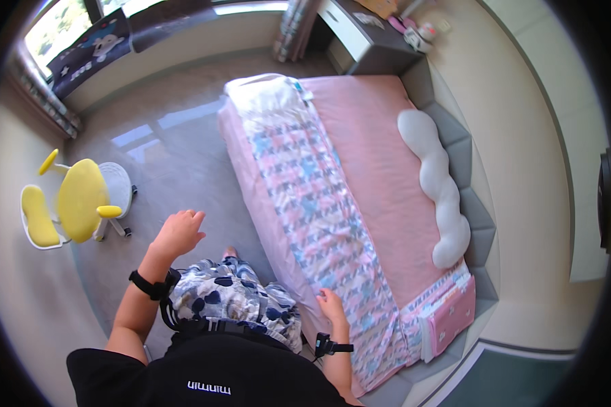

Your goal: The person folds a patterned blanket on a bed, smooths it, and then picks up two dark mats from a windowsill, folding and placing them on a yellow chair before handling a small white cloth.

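Soft quilt [312, 190] along the bed [370, 136]

Likely light, floppy; best held by its long edge. Left hand [180, 232]: empty, loosely open, off the bed. Right hand [332, 306]: half-curled by the bed's near edge, grip unclear.

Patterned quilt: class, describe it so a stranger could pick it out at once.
Find the bed, then the side opposite its grey headboard. Near it runs a long strip, the patterned quilt; its pink, blue and grey print sets it apart from the plain pink sheet.

Pink-blue patterned quilt [320, 218], long strip, on bed [370, 156]
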A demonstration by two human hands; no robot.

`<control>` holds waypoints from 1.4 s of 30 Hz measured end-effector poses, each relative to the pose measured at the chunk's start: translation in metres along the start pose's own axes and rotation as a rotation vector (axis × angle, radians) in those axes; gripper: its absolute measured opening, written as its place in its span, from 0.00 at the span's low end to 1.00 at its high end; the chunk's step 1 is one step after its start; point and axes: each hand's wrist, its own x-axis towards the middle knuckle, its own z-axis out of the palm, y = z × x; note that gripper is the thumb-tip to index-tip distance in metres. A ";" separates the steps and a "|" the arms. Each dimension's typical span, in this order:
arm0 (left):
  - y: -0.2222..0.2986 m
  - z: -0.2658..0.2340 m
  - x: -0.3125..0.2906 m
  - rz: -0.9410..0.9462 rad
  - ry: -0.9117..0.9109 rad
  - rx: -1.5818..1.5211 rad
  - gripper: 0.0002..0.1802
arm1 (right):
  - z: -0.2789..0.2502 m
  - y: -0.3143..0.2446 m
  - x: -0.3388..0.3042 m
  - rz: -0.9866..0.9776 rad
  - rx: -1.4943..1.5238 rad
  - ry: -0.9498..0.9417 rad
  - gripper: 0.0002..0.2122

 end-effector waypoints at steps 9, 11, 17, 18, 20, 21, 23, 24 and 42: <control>-0.082 0.004 -0.082 -0.402 0.134 -0.191 0.18 | -0.034 -0.150 0.100 -0.353 -0.211 -0.184 0.14; -0.089 0.005 -0.091 -0.487 0.110 -0.238 0.20 | -0.042 -0.183 0.120 -0.365 -0.268 -0.247 0.14; -0.125 -0.006 -0.076 -0.677 0.087 -0.243 0.20 | -0.061 -0.256 0.183 -0.479 -0.211 -0.246 0.15; -0.130 -0.012 -0.067 -0.681 0.092 -0.242 0.20 | -0.064 -0.261 0.195 -0.483 -0.196 -0.245 0.15; -0.139 -0.028 -0.041 -0.685 0.100 -0.225 0.21 | -0.075 -0.269 0.219 -0.504 -0.232 -0.207 0.15; -0.143 -0.039 -0.025 -0.650 0.111 -0.227 0.21 | -0.083 -0.273 0.230 -0.509 -0.217 -0.205 0.15; -0.149 -0.067 0.010 -0.618 0.125 -0.215 0.21 | -0.099 -0.277 0.249 -0.445 -0.195 -0.189 0.15; -0.150 -0.084 0.031 -0.567 0.146 -0.194 0.20 | -0.107 -0.277 0.260 -0.412 -0.185 -0.179 0.15; -0.216 -0.231 0.335 -0.186 -0.042 0.043 0.16 | -0.101 -0.278 0.374 -0.142 -0.016 0.013 0.15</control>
